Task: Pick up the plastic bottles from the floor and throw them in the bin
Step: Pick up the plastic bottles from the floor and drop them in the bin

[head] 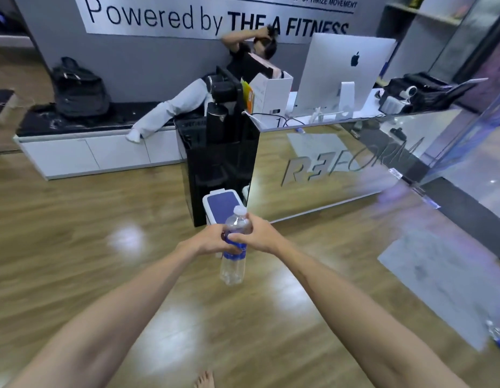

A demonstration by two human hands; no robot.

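Both hands hold one upright plastic bottle [234,247]. The left hand [212,242] and right hand [257,236] curl their fingers round its labelled middle, above the white bin [215,203].

The wooden floor [75,233] carries a white bin [212,208] with a blue lid against the black end of the counter [313,121], a plastic bottle [499,338] at far right, and a grey mat [439,270].

Both hands [237,239] around upright bottle [234,259]; bin [215,204] beyond
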